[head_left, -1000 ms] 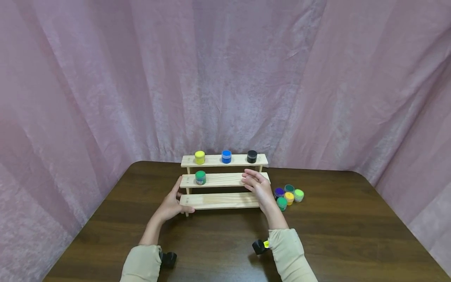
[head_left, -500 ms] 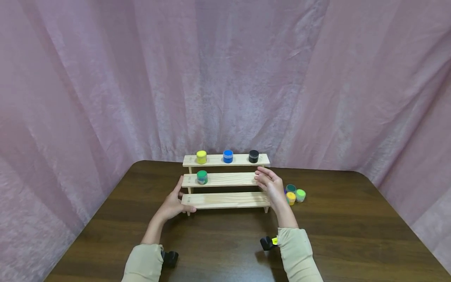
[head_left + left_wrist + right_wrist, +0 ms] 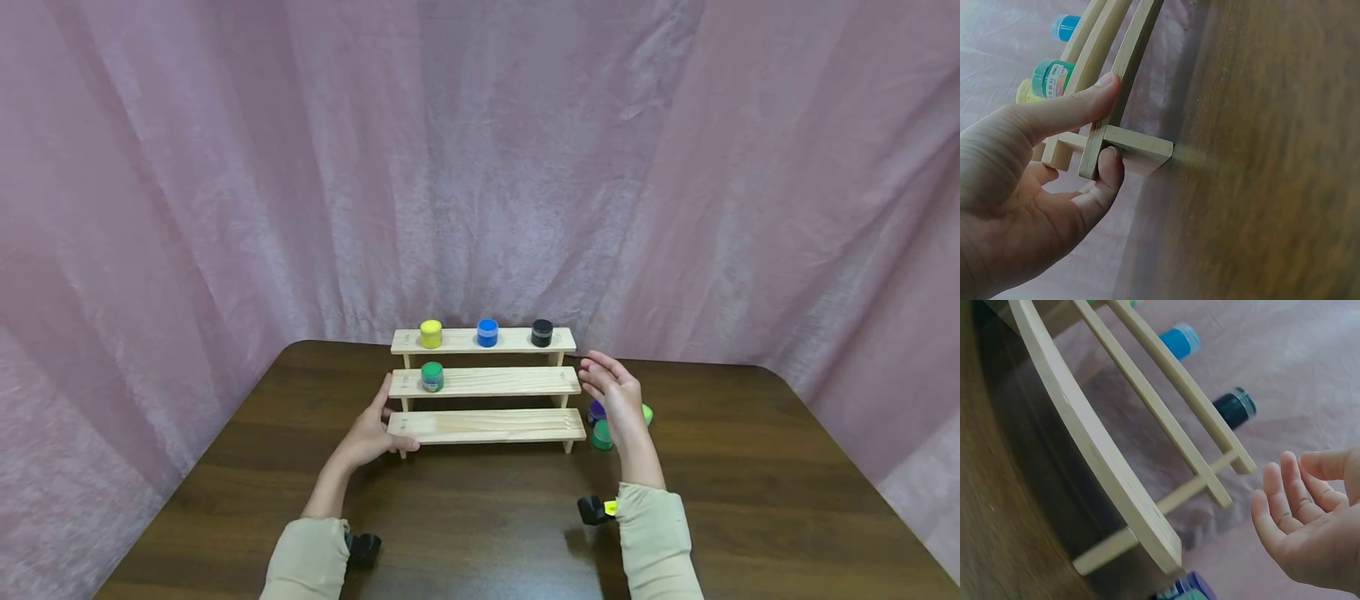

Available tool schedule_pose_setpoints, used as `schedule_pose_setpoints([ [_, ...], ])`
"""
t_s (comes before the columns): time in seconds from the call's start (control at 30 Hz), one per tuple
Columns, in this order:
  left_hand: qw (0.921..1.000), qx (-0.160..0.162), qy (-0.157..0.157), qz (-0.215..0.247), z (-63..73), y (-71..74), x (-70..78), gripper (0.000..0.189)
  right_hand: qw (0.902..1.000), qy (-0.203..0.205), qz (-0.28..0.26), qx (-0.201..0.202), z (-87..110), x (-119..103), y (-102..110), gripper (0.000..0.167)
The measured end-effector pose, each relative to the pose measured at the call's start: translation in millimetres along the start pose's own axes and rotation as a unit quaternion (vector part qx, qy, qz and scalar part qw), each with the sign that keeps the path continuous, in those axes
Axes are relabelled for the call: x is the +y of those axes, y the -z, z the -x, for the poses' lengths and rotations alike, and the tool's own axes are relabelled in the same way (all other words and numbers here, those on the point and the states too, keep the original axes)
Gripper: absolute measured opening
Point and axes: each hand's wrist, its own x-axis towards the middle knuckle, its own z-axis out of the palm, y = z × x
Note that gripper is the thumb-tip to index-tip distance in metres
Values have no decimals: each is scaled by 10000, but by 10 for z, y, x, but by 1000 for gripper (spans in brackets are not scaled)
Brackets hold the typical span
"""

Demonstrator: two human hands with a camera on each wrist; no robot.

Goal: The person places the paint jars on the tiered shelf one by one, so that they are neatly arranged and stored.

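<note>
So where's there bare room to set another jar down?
The bottom shelf is bare right of the left grip; so is the middle shelf right of its green jar. The tabletop is open between the wrist cameras. It's crowded right of the wooden rack, where loose jars cluster by the right grip.

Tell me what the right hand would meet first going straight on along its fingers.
Probably the pale wooden three-tier rack, at the right end of its top shelf, though depth is unclear; the right hand might pass above it.
</note>
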Motion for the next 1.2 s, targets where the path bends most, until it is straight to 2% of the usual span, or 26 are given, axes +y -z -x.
schedule_pose_setpoints([
  [0.3, 10000, 5, -54, 13, -17, -11, -20, 127, 9997, 80, -20, 212, 3, -29, 219, 38],
  [0.57, 10000, -28, -54, 33, -18, -1, -21, 128, 9987, 54, -281, 420, -6, -51, 394, 19],
  [0.63, 10000, -24, -38, 29, -14, 1, -20, 128, 9986, 24, -248, 476, 0, -49, 439, 20],
  [0.83, 10000, -19, -23, 27, -9, 0, -28, 128, 9973, -46, -25, 739, 14, -22, 556, 38],
  [1.03, 9999, 51, -79, 65, -23, -7, -37, 127, 9947, -152, -56, 1013, 3, 15, 621, 22],
  [1.2, 9999, 62, -127, 99, -25, -6, -26, 127, 9945, -169, -95, 1029, -7, 43, 659, 20],
])
